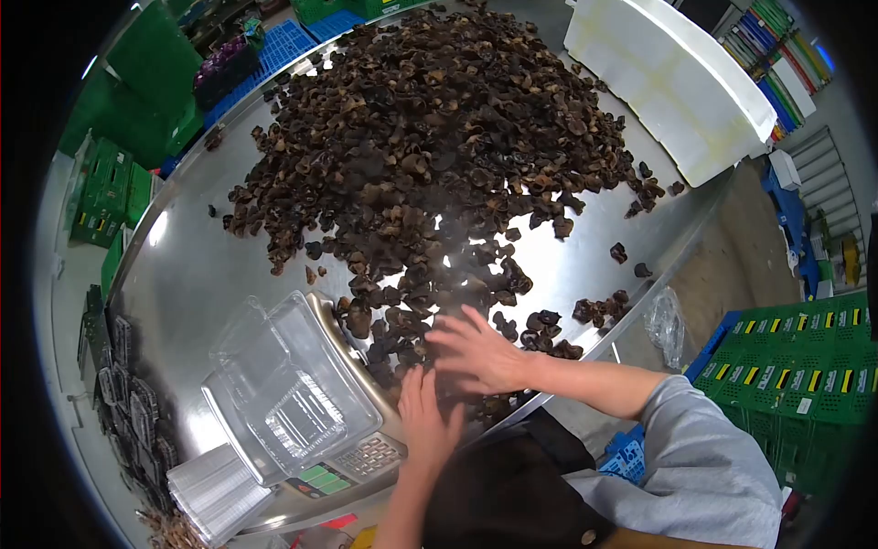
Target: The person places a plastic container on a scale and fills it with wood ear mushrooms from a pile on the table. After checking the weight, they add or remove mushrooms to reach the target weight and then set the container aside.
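Note:
Dark brown, curled mushroom-like pieces (430, 119) form a large heap on a shiny metal table (174, 284), trailing down to its near edge. My right hand (480, 352) lies over the near end of the pieces, fingers spread. Just left of it and lower, my left hand (426, 416) touches the same pieces, its fingers apart. Neither hand visibly grips anything. Beside my left hand is a scale (343, 457) with a keypad, and a clear plastic container (306, 403) with its lid raised sits on it. A stack of clear trays (215, 494) is at the scale's left.
A white foam box (668, 91) stands at the table's far right. Green crates (796, 366) are stacked at the right, others (105, 192) at the left. Dark packed containers (137, 412) are piled beyond the left edge. A plastic bag (666, 325) hangs near the right edge.

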